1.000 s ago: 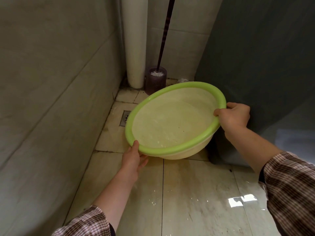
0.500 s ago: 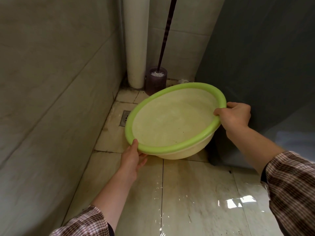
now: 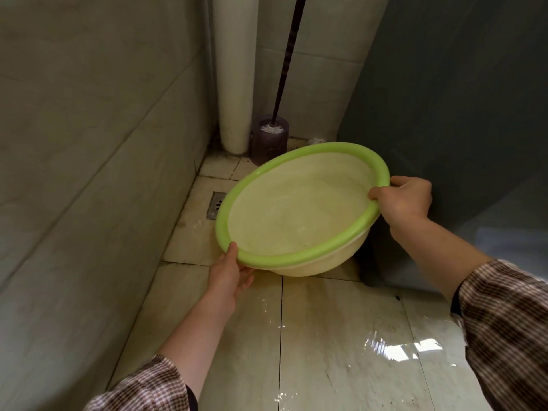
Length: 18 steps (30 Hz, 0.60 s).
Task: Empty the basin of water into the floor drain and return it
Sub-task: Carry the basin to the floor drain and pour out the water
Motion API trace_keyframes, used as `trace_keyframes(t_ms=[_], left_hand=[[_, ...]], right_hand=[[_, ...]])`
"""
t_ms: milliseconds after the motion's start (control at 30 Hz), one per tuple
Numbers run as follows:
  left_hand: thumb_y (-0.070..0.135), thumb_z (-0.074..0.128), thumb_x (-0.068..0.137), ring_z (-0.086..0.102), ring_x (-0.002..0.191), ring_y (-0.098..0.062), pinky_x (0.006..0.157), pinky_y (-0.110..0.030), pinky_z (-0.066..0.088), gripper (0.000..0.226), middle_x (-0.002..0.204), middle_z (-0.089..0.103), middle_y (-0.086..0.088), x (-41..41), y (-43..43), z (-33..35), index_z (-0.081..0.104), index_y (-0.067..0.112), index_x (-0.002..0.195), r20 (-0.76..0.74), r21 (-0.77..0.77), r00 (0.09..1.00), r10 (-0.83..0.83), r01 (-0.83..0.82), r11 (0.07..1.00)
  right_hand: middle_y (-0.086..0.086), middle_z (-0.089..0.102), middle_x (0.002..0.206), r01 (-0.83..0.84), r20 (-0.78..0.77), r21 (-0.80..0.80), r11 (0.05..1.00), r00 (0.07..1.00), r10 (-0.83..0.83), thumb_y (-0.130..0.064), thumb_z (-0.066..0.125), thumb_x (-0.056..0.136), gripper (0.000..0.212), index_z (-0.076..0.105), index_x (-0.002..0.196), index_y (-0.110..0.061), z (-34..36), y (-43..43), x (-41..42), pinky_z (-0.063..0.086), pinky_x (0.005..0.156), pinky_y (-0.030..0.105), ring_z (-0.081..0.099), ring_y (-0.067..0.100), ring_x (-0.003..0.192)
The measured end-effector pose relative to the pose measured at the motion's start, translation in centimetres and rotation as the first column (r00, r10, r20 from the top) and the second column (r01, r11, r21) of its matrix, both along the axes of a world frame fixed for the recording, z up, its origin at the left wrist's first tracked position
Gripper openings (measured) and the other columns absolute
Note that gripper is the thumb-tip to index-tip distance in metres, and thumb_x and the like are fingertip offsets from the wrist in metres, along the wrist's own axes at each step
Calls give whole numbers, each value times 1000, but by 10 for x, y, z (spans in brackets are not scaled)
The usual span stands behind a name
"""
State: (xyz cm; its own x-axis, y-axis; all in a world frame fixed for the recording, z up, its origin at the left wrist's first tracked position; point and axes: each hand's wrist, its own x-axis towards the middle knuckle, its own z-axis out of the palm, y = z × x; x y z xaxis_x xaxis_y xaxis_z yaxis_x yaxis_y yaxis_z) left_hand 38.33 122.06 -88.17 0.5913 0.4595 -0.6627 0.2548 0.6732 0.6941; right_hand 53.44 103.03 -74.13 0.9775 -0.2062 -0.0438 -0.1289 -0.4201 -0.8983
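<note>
A cream plastic basin with a light green rim (image 3: 284, 256) hangs above the tiled floor, tilted down toward the left. Water lies in its lower left part. My left hand (image 3: 229, 272) grips the near left rim from below. My right hand (image 3: 404, 198) holds the far right rim, higher up. The square metal floor drain (image 3: 216, 205) sits in the tiles just left of the basin, partly hidden behind its rim. Wet streaks glisten on the floor by the drain.
A tiled wall (image 3: 89, 173) runs along the left. A white pipe (image 3: 232, 84) and a dark toilet brush holder (image 3: 269, 142) stand in the far corner. A grey panel (image 3: 459, 114) closes the right side. A puddle (image 3: 400, 347) shines on the near floor.
The basin's left side has dipped a little lower toward the drain. More water shows on the floor tiles, near the drain and in front of me.
</note>
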Motion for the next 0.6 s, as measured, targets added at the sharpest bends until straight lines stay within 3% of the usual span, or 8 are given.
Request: trace_keyframes(t_ms=[167,267,333,500,600], left_hand=[[39,47,95,62,78,-17,65,-29,52,29,93,64,-7,0,0,0,53,18,113,2,-13,1000,4,-4,1000],[40,47,94,63,77,-17,65,-30,52,30,92,65,-7,-1,0,-2,54,18,112,-1,-6,1000,-2,2,1000],[41,47,94,63,78,-17,64,-30,52,31,94,65,-7,-2,1,-2,54,18,113,-1,-5,1000,-7,7,1000],[41,48,94,64,79,-17,63,-30,52,30,96,66,-8,-2,2,-2,54,18,113,-1,-8,1000,-8,8,1000],[42,48,93,64,82,-18,61,-30,51,31,100,66,-9,-2,3,-2,53,18,112,-9,-9,1000,-9,9,1000]], right_hand=[[-11,46,63,-22,7,-20,1000,1000,22,1,73,71,38,47,58,-24,2,4,-1,34,49,16,45,1,57],[-11,46,65,-14,10,-18,1000,1000,14,1,73,71,22,60,80,-15,3,4,-1,35,50,16,45,1,58],[-11,46,66,-12,8,-19,1000,1000,12,0,74,71,27,59,91,-12,2,4,-1,35,50,16,45,1,59],[-11,47,66,-15,13,-34,999,1000,15,0,74,71,33,62,101,-7,2,6,-1,41,58,20,46,2,60],[-11,47,66,-13,20,-47,999,1000,14,0,73,71,27,61,94,-10,3,6,-1,40,57,19,46,2,60]])
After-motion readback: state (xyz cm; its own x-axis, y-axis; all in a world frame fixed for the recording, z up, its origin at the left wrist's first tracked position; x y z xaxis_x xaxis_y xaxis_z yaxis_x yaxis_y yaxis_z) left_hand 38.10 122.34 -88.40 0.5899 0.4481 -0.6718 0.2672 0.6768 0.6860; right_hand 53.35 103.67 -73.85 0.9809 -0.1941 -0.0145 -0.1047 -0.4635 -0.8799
